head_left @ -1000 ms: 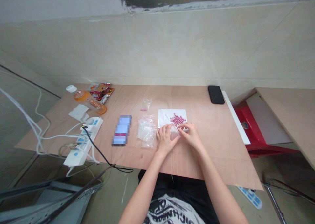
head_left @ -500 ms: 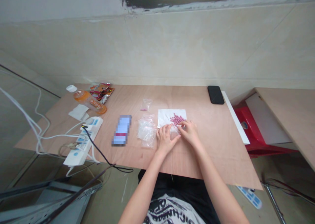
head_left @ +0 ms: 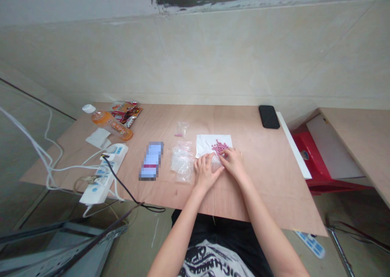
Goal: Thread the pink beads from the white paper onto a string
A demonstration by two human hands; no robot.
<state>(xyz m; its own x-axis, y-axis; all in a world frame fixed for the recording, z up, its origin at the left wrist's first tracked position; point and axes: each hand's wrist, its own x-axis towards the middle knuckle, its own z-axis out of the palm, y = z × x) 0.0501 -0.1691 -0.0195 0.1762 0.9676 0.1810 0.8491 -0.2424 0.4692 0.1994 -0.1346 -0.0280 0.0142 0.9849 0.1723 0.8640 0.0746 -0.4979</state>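
Observation:
A small clear plastic bag [head_left: 216,160] lies on the table between my two hands, partly covered by them. My left hand [head_left: 205,173] rests at its left side, fingers spread and thumb reaching toward the right. On the other side my right hand [head_left: 234,163] has its thumb and index finger pinched at the bag's upper edge; whether a bead is between them is too small to tell. Just beyond the fingertips, a heap of small pink beads [head_left: 219,146] sits on a white sheet [head_left: 203,143].
Left of my hands lie several clear bags [head_left: 182,163] and a small bag with pink beads [head_left: 182,129]. Farther left are a phone [head_left: 151,161], a power strip [head_left: 105,173] with cables, an orange drink bottle [head_left: 111,123] and snack packets [head_left: 126,112]. A black phone [head_left: 269,117] lies back right.
The camera view has shifted slightly. Both hands stay nearly in place around the bag, with only tiny finger movement on the right.

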